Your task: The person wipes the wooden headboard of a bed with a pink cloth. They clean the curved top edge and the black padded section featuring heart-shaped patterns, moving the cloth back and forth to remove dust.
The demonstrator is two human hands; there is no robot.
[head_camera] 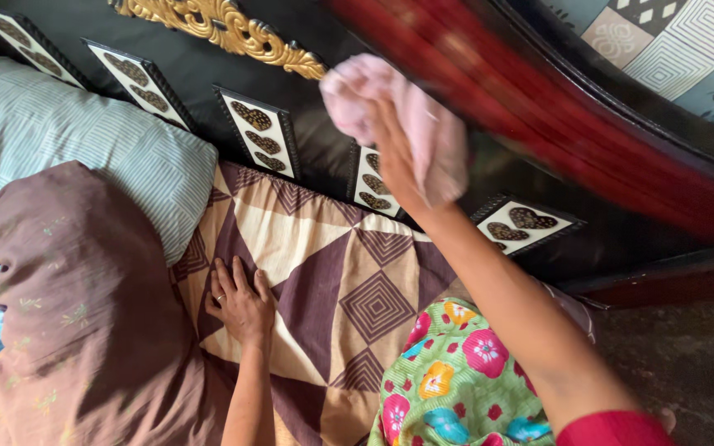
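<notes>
Cloth on headboard, palm on bed

Right hand (398,153) clenched round pink cloth (423,124), pressed to dark headboard (183,66) at 12 o'clock, beside heart panels. Left hand (240,301) released, flat w/ fingers spread on brown-cream patterned bedsheet (332,272), at 7 o'clock. Brown pillow (84,314) at 9, floral fabric (448,380) at 5.

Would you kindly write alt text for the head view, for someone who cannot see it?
The right hand presses a pink cloth against a dark headboard with gold carving, while the left hand rests flat on a brown patterned bedspread beside two pillows.
</notes>
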